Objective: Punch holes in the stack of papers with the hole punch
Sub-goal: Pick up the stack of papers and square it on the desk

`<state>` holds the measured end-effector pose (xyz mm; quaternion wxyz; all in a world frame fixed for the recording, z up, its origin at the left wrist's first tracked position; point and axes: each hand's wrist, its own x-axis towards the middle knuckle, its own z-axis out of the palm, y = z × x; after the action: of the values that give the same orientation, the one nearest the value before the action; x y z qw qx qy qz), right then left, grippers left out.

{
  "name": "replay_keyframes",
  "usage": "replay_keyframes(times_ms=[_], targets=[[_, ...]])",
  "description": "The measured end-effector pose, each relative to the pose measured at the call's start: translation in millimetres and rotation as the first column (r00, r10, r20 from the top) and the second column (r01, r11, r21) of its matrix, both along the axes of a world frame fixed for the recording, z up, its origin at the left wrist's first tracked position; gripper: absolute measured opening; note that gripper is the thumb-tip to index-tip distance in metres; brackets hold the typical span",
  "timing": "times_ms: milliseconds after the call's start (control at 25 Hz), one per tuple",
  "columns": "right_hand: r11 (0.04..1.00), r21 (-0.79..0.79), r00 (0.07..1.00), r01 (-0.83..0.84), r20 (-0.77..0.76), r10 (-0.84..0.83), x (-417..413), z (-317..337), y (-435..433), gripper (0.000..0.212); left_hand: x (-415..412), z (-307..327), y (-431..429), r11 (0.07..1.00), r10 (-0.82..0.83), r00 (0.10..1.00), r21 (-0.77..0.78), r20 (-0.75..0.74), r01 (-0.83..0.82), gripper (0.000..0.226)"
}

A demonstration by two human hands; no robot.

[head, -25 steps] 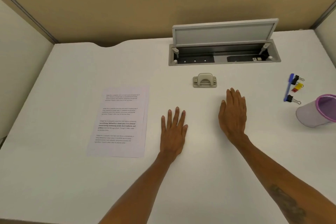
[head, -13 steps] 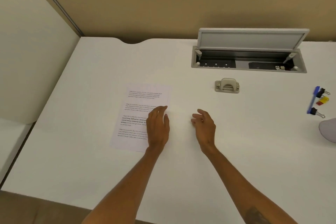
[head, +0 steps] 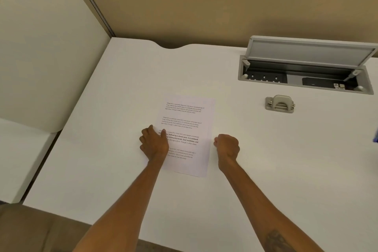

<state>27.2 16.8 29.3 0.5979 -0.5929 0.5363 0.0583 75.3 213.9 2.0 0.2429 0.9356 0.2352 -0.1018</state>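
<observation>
A stack of papers with printed text lies flat on the white desk, in the middle. My left hand is at its left edge, thumb pressed on top of the sheet and fingers curled at the edge. My right hand is curled into a loose fist, knuckles touching the stack's right edge, with no paper seen inside it. The grey metal hole punch sits on the desk to the upper right of the papers, apart from both hands.
Behind the hole punch, a recessed cable box stands with its grey lid raised. A blue object shows at the right border. A white partition panel rises along the desk's left side.
The view swung left. My left hand crossed from the desk onto the papers' left edge. My right hand moved left and closed up at the papers' right edge.
</observation>
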Motion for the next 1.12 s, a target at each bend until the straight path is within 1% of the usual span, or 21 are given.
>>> replay_keyframes(times_ms=[80, 200, 320, 360, 440, 480, 560, 640, 720, 800, 960, 1120], targets=[[0.994, -0.079, 0.995, -0.07, -0.069, 0.065, 10.5, 5.0, 7.7, 0.03, 0.9, -0.1, -2.1, 1.0, -0.008, 1.0, 0.005, -0.009, 0.008, 0.056], [0.993, -0.054, 0.989, -0.108, -0.106, 0.102, 20.0, 5.7, 16.8, 0.03, 2.0, 0.7, -3.7, 1.0, -0.015, 1.0, 0.002, -0.027, 0.015, 0.061], [0.992, -0.005, 0.989, -0.129, -0.077, 0.128, 20.7, 2.5, 25.6, 0.019, 1.8, 1.6, -5.4, 1.0, -0.023, 0.999, 0.009, -0.038, 0.023, 0.06], [0.991, 0.015, 0.99, -0.13, -0.055, 0.13, 19.8, 1.1, 27.7, 0.018, 2.1, 2.1, -6.2, 1.0, -0.023, 0.999, 0.01, -0.039, 0.023, 0.059], [0.989, 0.037, 0.989, -0.146, -0.008, 0.147, 17.3, -7.0, 29.8, 0.026, 2.9, 3.5, -8.1, 1.0, -0.024, 0.999, 0.007, -0.041, 0.024, 0.055], [0.986, 0.023, 0.986, -0.164, 0.003, 0.164, 16.1, -10.3, 30.4, 0.027, 3.1, 4.4, -9.5, 1.0, -0.027, 0.999, 0.007, -0.042, 0.028, 0.054], [0.982, -0.038, 0.982, -0.186, 0.027, 0.187, 15.6, -17.7, 30.8, 0.017, 3.1, 5.4, -12.4, 0.999, -0.03, 0.999, 0.012, -0.044, 0.03, 0.053], [0.966, -0.108, 0.97, -0.234, 0.038, 0.239, 13.3, -20.9, 28.9, 0.03, 1.4, 5.5, -14.8, 0.999, -0.034, 0.999, 0.015, -0.041, 0.035, 0.053], [0.957, -0.142, 0.963, -0.251, 0.061, 0.262, 8.4, -18.9, 22.3, 0.032, -1.0, 6.4, -17.6, 0.999, -0.048, 0.998, 0.015, -0.04, 0.048, 0.053], [0.963, -0.12, 0.962, -0.24, 0.105, 0.253, 3.5, -19.4, 10.4, 0.034, -2.6, 7.8, -21.6, 0.998, -0.057, 0.998, 0.0, -0.038, 0.057, 0.052], [0.979, 0.02, 0.962, -0.201, 0.194, 0.193, -6.8, -24.6, -31.4, 0.043, -5.2, 12.8, -32.4, 0.995, -0.071, 0.997, -0.065, -0.014, 0.07, 0.048], [0.974, 0.056, 0.954, -0.218, 0.221, 0.201, -22.3, -26.2, -91.5, 0.044, -4.5, 21.6, -51.1, 0.986, -0.087, 0.996, -0.148, -0.024, 0.082, 0.043]])
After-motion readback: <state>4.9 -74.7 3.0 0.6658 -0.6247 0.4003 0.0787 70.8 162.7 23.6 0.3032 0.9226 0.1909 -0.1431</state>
